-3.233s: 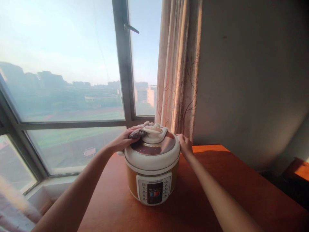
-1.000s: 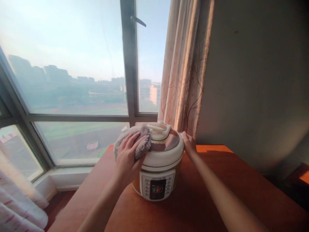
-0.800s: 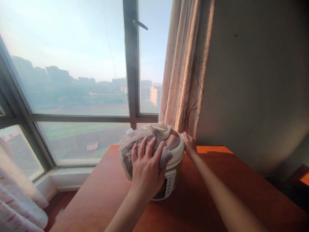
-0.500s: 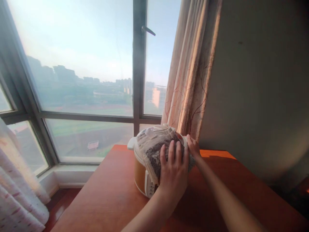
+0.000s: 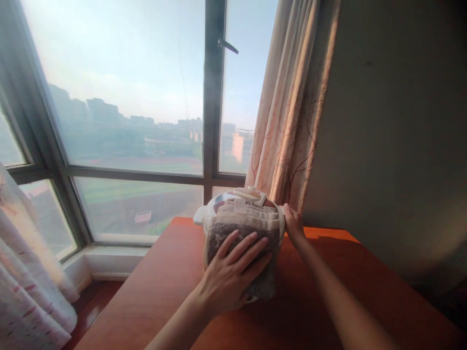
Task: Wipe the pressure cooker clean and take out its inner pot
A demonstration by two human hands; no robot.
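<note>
A cream and orange electric pressure cooker (image 5: 213, 214) stands on a reddish wooden table (image 5: 164, 291) by the window. A grey-brown cloth (image 5: 244, 226) hangs over its front and hides the control panel. My left hand (image 5: 229, 274) lies flat on the cloth with fingers spread, pressing it against the cooker's front. My right hand (image 5: 292, 224) holds the cooker's right side near the lid rim. The lid handle (image 5: 251, 194) shows above the cloth.
A large window (image 5: 120, 97) with a dark frame is behind the cooker, a patterned curtain (image 5: 292, 107) hangs to its right, and a grey wall (image 5: 394, 136) runs along the table's far side. Another curtain (image 5: 25, 287) hangs at lower left.
My left hand has carried the cloth from the lid's top left, over the rim and down the cooker's front. My right hand has stayed on the right side. The view has shifted left.
</note>
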